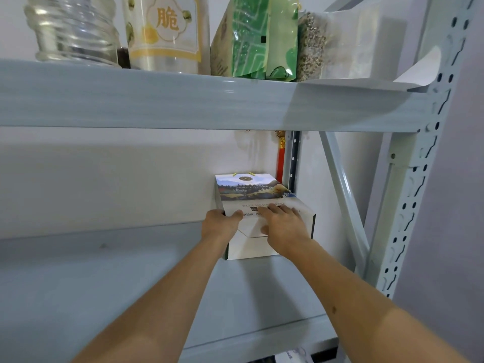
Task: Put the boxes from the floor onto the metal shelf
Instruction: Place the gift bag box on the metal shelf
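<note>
Hands (221, 222) (284, 225) on box (251, 247), shelf (78, 284) corner (right upright near)

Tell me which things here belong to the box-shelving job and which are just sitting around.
Job: white box on the metal shelf; left hand grips its left edge; right hand rests flat on top.

Just there: printed gift bag, glass jar, labelled jar, green packets.

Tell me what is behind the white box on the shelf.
Behind the white box stands a paper bag printed with a mountain landscape, against the wall. A red tassel hangs beside it. The bag's lower part is covered by the box and both hands.
</note>
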